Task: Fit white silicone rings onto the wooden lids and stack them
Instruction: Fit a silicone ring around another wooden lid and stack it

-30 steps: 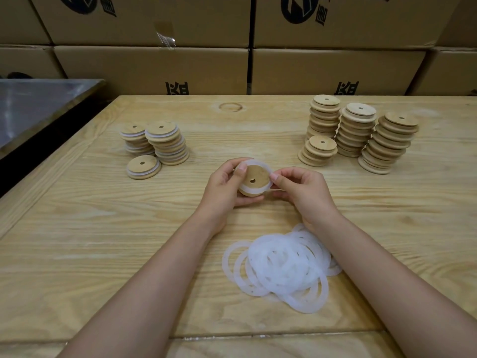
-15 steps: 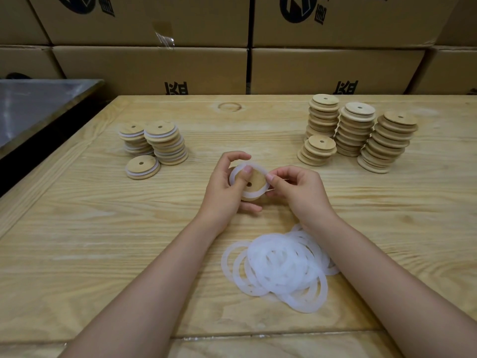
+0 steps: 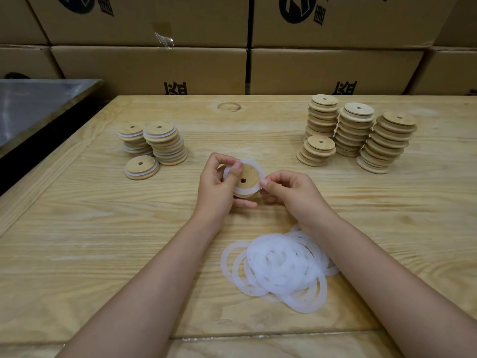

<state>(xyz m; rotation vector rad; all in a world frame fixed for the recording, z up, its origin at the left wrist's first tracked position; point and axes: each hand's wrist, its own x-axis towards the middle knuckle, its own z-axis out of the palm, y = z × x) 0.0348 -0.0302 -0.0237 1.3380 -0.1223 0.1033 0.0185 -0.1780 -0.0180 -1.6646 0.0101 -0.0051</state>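
Left grip (image 3: 216,186) around wooden lid (image 3: 249,176), right grip (image 3: 293,195) a pinch on white ring (image 3: 246,189); carton print (image 3: 175,88) unreadable

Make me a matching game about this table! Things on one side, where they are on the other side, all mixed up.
Things
1. loose silicone rings
2. bare wooden lid stacks
3. ringed lid stacks
4. lid being fitted

Places
A. gripped by the left hand, its silicone ring pinched by the right hand
B. far right of the table
C. far left of the table
D. near edge, between the forearms

Pairs: 1-D, 2-B, 3-C, 4-A
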